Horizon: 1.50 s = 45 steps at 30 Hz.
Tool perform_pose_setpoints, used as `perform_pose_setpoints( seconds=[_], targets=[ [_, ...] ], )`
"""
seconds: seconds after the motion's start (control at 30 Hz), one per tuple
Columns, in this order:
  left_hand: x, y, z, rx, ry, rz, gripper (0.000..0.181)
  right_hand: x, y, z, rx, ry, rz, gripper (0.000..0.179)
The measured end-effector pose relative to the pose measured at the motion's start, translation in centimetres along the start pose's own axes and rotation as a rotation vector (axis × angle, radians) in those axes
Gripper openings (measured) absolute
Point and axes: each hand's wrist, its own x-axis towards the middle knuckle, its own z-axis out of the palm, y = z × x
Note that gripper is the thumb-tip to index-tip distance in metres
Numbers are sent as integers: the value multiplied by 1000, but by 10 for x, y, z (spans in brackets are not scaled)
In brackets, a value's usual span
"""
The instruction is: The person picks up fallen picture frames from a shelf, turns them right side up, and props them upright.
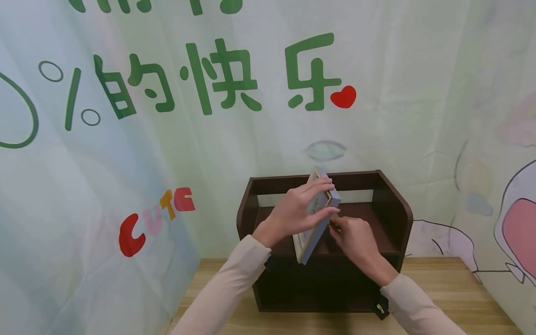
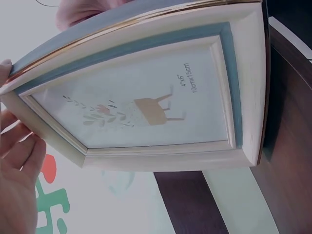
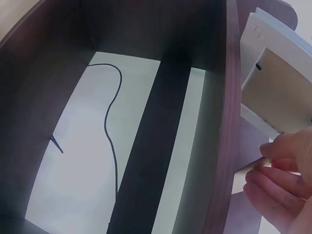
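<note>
A picture frame [image 1: 319,239] with a cream front and blue-grey sides tilts over the shelf of a dark brown wooden rack [image 1: 397,204]. My left hand [image 1: 295,209] grips its upper end, thumb on one side and fingers on the other. In the left wrist view the front faces the camera, showing a print [image 2: 151,112] of an animal carrying flowers. Behind the frame, my right hand [image 1: 356,236] pinches a thin flap, apparently the frame's stand [image 3: 252,165], between thumb and fingers. The right wrist view shows the brown backing board [image 3: 278,92] close by.
The rack stands on a light wood-grain table [image 1: 439,288], its raised sides and back rail around the shelf. Below the shelf is a dark compartment [image 1: 318,286]. A printed curtain [image 1: 259,139] with green characters hangs behind and at both sides.
</note>
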Motion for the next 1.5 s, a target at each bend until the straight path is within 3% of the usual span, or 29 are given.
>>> perform_pose_setpoints(
  seconds=[0.6, 0.83, 0.93, 1.07, 1.3, 1.5],
  targets=[
    [5, 4, 8, 0, -7, 0, 53, -6, 2, -2, 22, -27, 68, 8],
    [-1, 3, 5, -23, -25, -65, 61, -13, -3, -8, 46, 11, 51, 31],
    [-7, -2, 2, -52, -16, -121, 67, -16, -10, -15, 101, 30, 39, 40],
    [-13, -14, 1, -124, 8, -231, 66, -19, -20, -27, 183, 44, 51, 39],
    [-17, -32, 10, -216, 16, -512, 52, -21, -38, -47, 290, 92, 102, 30],
    [-23, -49, 24, -299, 17, -710, 44, -19, -51, -59, 343, 112, 216, 18]
  ],
)
